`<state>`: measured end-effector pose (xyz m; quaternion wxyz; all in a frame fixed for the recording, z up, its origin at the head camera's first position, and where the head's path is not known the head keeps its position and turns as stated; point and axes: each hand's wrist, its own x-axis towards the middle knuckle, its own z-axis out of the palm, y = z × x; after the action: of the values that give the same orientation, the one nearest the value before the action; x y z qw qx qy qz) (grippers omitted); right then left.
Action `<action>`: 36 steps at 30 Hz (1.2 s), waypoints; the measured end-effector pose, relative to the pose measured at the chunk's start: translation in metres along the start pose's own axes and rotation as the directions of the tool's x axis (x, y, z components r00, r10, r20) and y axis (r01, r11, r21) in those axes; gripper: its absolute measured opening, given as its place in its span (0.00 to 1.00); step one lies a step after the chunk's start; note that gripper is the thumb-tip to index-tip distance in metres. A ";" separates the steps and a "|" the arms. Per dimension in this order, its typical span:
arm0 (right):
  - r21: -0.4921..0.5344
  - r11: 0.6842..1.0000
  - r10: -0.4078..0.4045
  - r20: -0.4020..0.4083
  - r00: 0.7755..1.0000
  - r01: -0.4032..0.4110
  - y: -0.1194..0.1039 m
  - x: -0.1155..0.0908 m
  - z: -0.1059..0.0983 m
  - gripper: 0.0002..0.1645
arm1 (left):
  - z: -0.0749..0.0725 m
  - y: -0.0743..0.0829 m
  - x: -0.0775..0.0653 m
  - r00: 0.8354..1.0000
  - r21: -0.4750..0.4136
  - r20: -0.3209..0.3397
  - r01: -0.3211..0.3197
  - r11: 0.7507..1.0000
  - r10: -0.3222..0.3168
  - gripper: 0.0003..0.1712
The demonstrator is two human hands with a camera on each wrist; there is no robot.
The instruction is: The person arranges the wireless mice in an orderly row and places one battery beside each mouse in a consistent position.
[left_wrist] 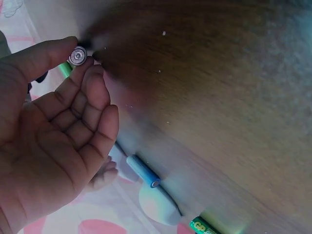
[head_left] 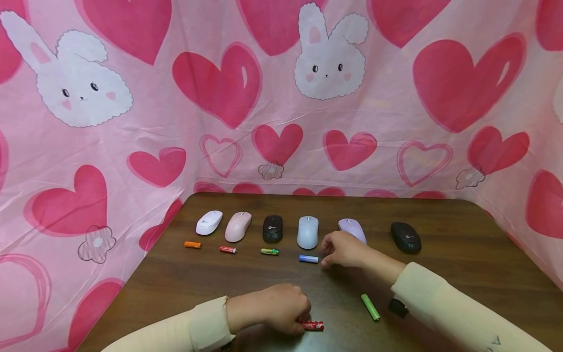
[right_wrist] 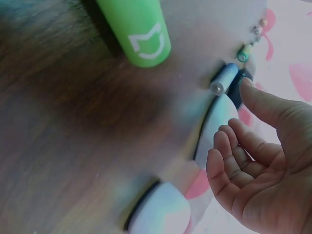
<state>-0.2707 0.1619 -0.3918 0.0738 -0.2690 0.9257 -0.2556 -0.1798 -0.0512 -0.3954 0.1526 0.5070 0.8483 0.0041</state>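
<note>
My left hand (head_left: 303,321) rests near the table's front edge and pinches a red battery (head_left: 313,325) between thumb and forefinger; the left wrist view shows the battery's metal end (left_wrist: 77,55) in that pinch. My right hand (head_left: 327,257) hovers with relaxed fingers and holds nothing, just right of a blue battery (head_left: 309,258) and in front of a lilac mouse (head_left: 352,229). In the right wrist view the right hand (right_wrist: 233,114) is open beside the blue battery (right_wrist: 224,79). A light green battery (head_left: 370,307) lies loose under my right forearm.
Several computer mice stand in a row: white (head_left: 208,222), pink (head_left: 238,226), black (head_left: 272,228), pale blue (head_left: 307,232), lilac, and black (head_left: 406,237). Orange (head_left: 192,244), red (head_left: 227,250) and green (head_left: 269,252) batteries lie before the first three. Pink heart cloth (head_left: 281,98) surrounds the wooden table (head_left: 462,274).
</note>
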 end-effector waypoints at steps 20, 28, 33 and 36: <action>-0.067 0.992 0.108 -0.020 0.994 -0.109 0.001 -0.060 -0.025 0.19 | -0.007 -0.004 0.002 0.997 0.004 -0.019 0.077 0.997 -0.077 0.05; -0.081 0.985 0.149 -0.018 0.989 -0.150 0.002 -0.084 -0.029 0.18 | -0.013 -0.011 0.007 0.993 -0.005 -0.030 0.115 0.993 -0.115 0.08; -0.075 0.981 0.183 0.015 0.983 -0.182 0.004 -0.097 -0.026 0.13 | -0.016 -0.012 0.013 0.989 0.038 -0.086 0.128 0.991 -0.124 0.08; -0.091 0.982 0.171 0.025 0.985 -0.168 0.006 -0.104 -0.024 0.13 | -0.017 -0.014 0.018 0.985 0.060 -0.122 0.129 0.990 -0.121 0.09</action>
<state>-0.1921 0.2325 -0.3742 0.0986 -0.1963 0.9543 -0.2025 -0.2043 -0.0402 -0.3861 0.0848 0.4564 0.8857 -0.0043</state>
